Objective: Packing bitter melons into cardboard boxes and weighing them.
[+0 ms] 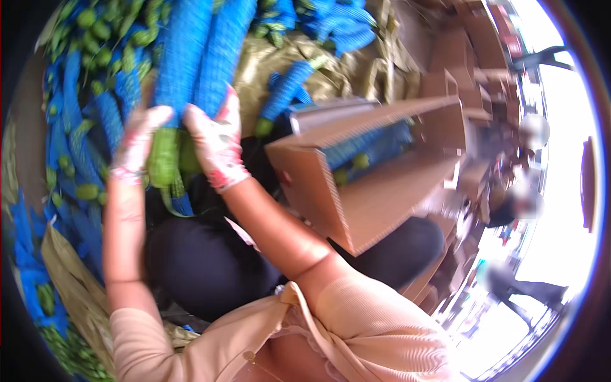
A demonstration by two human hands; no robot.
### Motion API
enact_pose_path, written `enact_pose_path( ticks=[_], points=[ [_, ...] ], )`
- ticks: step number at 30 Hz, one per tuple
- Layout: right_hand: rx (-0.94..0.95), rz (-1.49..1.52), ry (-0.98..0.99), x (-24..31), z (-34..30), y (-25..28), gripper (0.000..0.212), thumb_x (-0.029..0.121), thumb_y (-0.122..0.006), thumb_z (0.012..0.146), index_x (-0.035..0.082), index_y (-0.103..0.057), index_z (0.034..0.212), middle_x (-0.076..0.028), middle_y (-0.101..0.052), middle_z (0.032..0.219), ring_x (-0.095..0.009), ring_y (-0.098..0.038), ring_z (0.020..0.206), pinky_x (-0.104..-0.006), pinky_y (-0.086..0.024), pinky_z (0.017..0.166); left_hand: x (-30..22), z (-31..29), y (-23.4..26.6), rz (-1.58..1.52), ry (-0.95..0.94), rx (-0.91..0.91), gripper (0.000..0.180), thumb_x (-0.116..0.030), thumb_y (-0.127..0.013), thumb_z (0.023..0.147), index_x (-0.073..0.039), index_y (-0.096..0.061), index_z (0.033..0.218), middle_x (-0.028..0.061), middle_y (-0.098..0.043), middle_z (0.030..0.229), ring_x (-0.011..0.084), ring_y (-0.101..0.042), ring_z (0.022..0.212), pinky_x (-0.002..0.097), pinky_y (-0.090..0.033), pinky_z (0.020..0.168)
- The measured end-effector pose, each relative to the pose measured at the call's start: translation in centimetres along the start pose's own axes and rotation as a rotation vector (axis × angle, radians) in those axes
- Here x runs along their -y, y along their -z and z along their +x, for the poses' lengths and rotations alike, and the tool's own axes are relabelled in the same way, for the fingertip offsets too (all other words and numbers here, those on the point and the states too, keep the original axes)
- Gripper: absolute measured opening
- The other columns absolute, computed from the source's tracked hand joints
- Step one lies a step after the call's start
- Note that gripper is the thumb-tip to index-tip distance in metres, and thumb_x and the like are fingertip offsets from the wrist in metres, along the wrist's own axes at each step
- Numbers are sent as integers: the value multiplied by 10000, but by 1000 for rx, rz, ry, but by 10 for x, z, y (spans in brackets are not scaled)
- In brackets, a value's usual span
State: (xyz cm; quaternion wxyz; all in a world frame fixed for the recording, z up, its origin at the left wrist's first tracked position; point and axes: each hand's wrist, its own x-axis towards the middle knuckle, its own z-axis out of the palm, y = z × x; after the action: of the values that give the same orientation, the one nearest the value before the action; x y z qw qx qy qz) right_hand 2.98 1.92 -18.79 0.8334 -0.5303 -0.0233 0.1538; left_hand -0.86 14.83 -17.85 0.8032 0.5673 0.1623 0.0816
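Two long green gourds in blue foam net sleeves (pixel 181 63) lie side by side, reaching away from me, with a bare green end (pixel 164 159) toward my knees. My left hand (pixel 135 143), in a light glove with red and pink patterning, is closed around their left side. On the right side, my right hand (pixel 217 140), gloved the same way, grips them too. The undersides and some fingers are hidden, and motion blurs the hands a little. An open cardboard box (pixel 312 184) sits just right of my right forearm, with blue-sleeved gourds (pixel 369 149) inside.
More blue-sleeved gourds (pixel 79 134) are heaped along the left. Others (pixel 344 28) lie at the far side on brown-gold sheeting (pixel 254 60). Several cardboard boxes (pixel 468 57) stand at the far right. People (pixel 509 197) are at the right, beyond the boxes.
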Motion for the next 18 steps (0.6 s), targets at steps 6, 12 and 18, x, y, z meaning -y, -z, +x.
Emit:
enact_pose_path(
  ticks=[6, 12, 18],
  points=[
    [28, -247, 650, 167, -28, -22, 921, 118, -632, 703, -79, -105, 1431, -270, -330, 1367, -346, -324, 1304, -366, -263, 1096, -156, -30, -47, 46, -240, -225, 530, -212, -563, 894, 35, -419, 1339, 119, -542, 1257, 214, -563, 1081, 344, -430, 976],
    [116, -643, 441, 373, -114, 162, 695, 52, -612, 701, -18, -368, 1349, -172, -507, 1188, -242, -463, 1160, -357, -376, 982, -171, -82, -157, -249, -123, 573, 562, -172, -489, 936, 94, -281, 1385, 208, -423, 1377, 322, -537, 1170, 377, -499, 959],
    [411, -1889, 543, 446, -102, 294, 558, 13, -637, 599, 80, -586, 1151, -73, -607, 953, -267, -579, 942, -369, -449, 833, -163, -116, -141, 390, -176, 154, 643, -299, -616, 867, 21, -364, 1365, 161, -544, 1246, 235, -595, 1075, 316, -533, 827]
  ],
)
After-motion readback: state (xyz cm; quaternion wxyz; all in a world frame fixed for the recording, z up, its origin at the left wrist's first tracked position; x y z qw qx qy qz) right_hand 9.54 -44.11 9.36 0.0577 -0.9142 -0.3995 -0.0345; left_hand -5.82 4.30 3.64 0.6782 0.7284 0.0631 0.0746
